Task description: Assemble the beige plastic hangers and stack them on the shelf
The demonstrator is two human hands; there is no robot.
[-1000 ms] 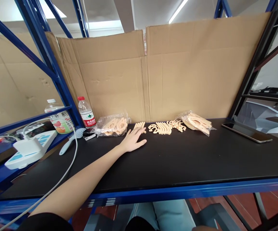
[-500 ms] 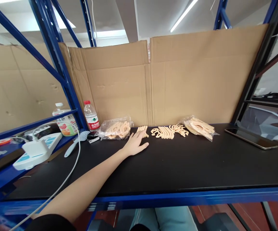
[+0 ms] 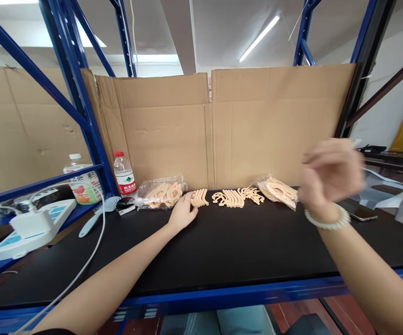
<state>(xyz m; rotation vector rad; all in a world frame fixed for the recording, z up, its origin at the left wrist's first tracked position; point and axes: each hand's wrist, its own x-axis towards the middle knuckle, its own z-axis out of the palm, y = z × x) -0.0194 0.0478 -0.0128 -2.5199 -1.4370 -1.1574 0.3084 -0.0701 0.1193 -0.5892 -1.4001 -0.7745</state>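
My left hand (image 3: 182,213) lies on the black shelf top (image 3: 222,242), fingers stretched out, its tips touching a small row of pale wooden curved pieces (image 3: 200,197). To the right lies a second row of curved wooden pieces (image 3: 229,198), then smaller pieces (image 3: 252,193) and a clear bag of wooden parts (image 3: 278,188). Another clear bag of wooden parts (image 3: 159,193) sits left of my hand. My right hand (image 3: 328,174), with a bead bracelet on the wrist, is raised in the air at the right and smeared by motion; its fingers cannot be read.
Cardboard sheets (image 3: 222,125) wall off the back. A red-capped water bottle (image 3: 123,174), a light blue brush (image 3: 96,211), a drink bottle (image 3: 79,184) and a white power strip with cable (image 3: 30,228) stand at the left. A phone (image 3: 360,210) lies at the right, partly hidden.
My right hand has risen into view at the right. My left hand has drawn slightly back and left, its fingertips now at the left end of the small wooden row. The view has tilted.
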